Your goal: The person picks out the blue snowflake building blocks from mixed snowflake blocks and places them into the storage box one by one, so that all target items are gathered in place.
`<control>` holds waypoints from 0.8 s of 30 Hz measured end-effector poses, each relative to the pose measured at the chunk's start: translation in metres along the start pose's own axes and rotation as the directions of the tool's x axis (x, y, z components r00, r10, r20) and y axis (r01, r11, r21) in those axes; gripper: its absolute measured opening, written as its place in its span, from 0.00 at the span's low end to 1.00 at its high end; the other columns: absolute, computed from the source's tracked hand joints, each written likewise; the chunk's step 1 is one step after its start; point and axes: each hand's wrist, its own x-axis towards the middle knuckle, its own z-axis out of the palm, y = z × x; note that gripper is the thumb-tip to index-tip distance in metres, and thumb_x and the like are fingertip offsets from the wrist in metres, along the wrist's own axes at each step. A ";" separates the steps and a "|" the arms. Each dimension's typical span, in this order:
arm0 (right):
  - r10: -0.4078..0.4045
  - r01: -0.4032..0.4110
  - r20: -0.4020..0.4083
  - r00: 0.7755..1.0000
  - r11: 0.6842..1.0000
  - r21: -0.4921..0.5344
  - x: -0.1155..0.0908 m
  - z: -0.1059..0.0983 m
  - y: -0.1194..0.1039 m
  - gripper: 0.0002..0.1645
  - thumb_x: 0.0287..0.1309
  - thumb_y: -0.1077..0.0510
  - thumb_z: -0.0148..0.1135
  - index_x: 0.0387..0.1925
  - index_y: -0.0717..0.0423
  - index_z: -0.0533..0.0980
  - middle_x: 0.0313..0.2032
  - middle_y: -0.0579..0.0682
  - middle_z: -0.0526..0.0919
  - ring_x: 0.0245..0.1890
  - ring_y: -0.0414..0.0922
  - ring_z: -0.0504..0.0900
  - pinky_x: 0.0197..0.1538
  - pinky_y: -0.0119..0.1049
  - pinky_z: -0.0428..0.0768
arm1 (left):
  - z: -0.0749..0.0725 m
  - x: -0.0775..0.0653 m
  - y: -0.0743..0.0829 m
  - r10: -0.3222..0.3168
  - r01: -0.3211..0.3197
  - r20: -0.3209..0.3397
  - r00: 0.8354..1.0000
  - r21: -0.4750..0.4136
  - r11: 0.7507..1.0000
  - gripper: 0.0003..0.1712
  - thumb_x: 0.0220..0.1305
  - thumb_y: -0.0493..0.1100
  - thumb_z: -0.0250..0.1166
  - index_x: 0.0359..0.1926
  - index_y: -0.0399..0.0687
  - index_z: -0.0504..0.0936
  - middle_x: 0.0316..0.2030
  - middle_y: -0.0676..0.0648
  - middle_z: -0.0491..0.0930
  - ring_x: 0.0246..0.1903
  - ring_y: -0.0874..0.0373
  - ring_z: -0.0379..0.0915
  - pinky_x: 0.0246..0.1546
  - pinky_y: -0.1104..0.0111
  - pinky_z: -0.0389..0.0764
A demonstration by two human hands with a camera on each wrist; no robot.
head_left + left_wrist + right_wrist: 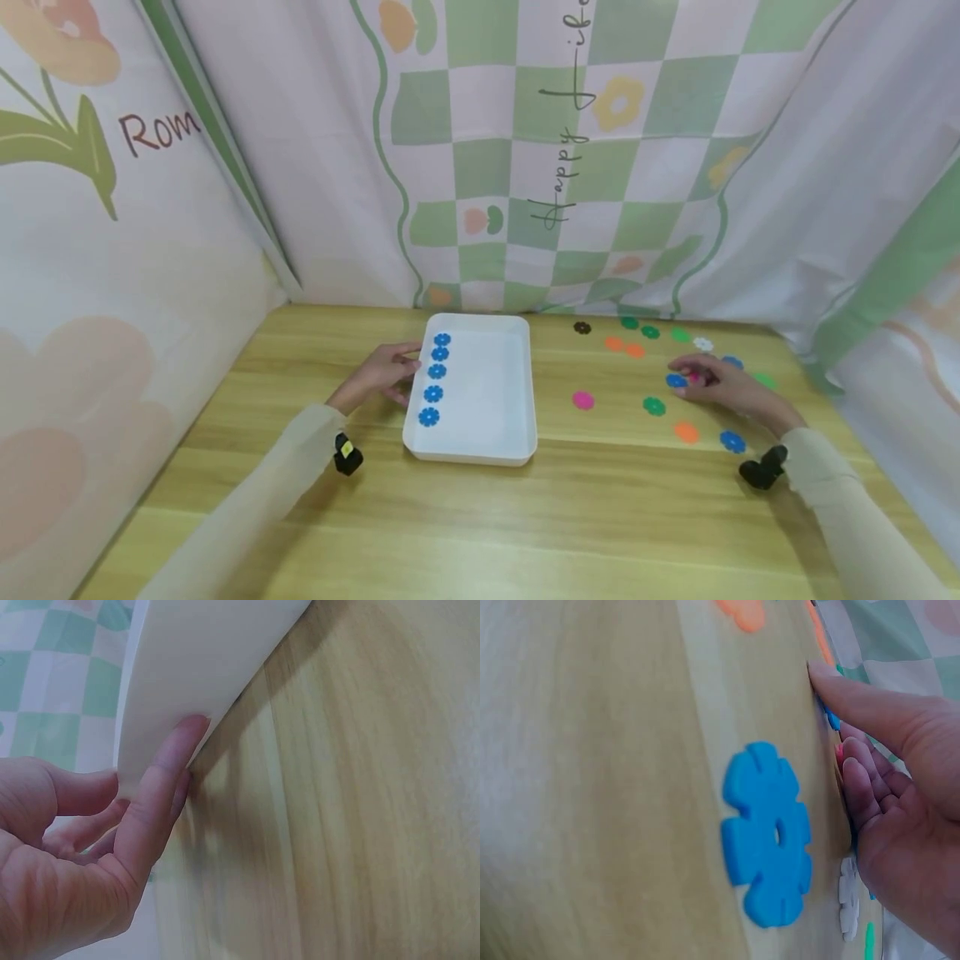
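On the table stands a white tray (480, 387) with a column of several blue flower-shaped discs (433, 393) along its left side. My left hand (381, 372) touches the tray's left side, its fairly straight fingers (154, 799) against the outer wall and the thumb at the rim. Over at the right, my right hand (723, 387) pinches a blue flower-shaped disc (677, 381) between thumb and fingers, low at the tabletop. A pink disc (695, 378) is partly hidden by that hand. Another blue disc (767, 836) lies near the right wrist.
Around the right hand lie loose discs: green (654, 407), orange (686, 432), pink (583, 401), white (702, 343) and dark brown (582, 328). A patterned curtain (555, 167) hangs behind the wooden table (480, 533), with more cloth at both sides.
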 end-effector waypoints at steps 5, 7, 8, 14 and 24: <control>-0.008 0.008 -0.017 1.000 1.000 -0.012 -0.001 0.001 -0.002 0.26 0.73 0.53 0.65 0.65 0.63 0.75 0.49 0.55 0.79 0.42 0.37 0.74 0.43 0.27 0.77 | 0.001 0.000 0.001 -0.002 0.002 -0.001 1.000 -0.004 1.000 0.30 0.82 0.39 0.55 0.79 0.44 0.64 0.67 0.28 0.72 0.63 0.35 0.76 0.33 0.61 0.93; -0.017 0.017 -0.028 0.999 1.000 -0.017 -0.001 0.002 -0.003 0.24 0.73 0.54 0.66 0.62 0.63 0.77 0.47 0.55 0.80 0.41 0.37 0.75 0.43 0.27 0.77 | 0.000 0.000 0.001 -0.009 0.009 -0.001 1.000 -0.001 1.000 0.30 0.82 0.39 0.55 0.79 0.44 0.64 0.67 0.29 0.73 0.63 0.36 0.76 0.33 0.61 0.93; -0.025 0.024 -0.031 0.999 0.999 -0.023 -0.001 0.002 -0.004 0.23 0.72 0.55 0.66 0.62 0.63 0.77 0.47 0.54 0.80 0.41 0.37 0.75 0.42 0.27 0.77 | 0.000 0.000 0.002 -0.010 0.010 0.001 1.000 0.003 1.000 0.30 0.81 0.39 0.55 0.80 0.45 0.63 0.66 0.29 0.73 0.62 0.36 0.77 0.33 0.61 0.93; -0.090 0.089 -0.049 0.995 0.996 -0.019 0.003 0.005 -0.008 0.18 0.71 0.58 0.66 0.58 0.63 0.78 0.44 0.54 0.80 0.40 0.38 0.74 0.41 0.27 0.77 | -0.004 -0.002 0.002 0.004 -0.004 0.006 1.000 -0.019 1.000 0.30 0.81 0.38 0.55 0.79 0.43 0.64 0.64 0.29 0.74 0.61 0.35 0.77 0.33 0.60 0.93; -0.119 0.118 -0.074 0.990 0.993 -0.028 0.002 0.002 -0.015 0.15 0.65 0.62 0.71 0.50 0.62 0.80 0.42 0.56 0.82 0.38 0.40 0.77 0.39 0.27 0.80 | -0.001 -0.001 0.000 0.021 -0.020 0.015 1.000 -0.025 0.999 0.30 0.80 0.38 0.57 0.78 0.43 0.65 0.65 0.29 0.75 0.64 0.35 0.76 0.33 0.61 0.93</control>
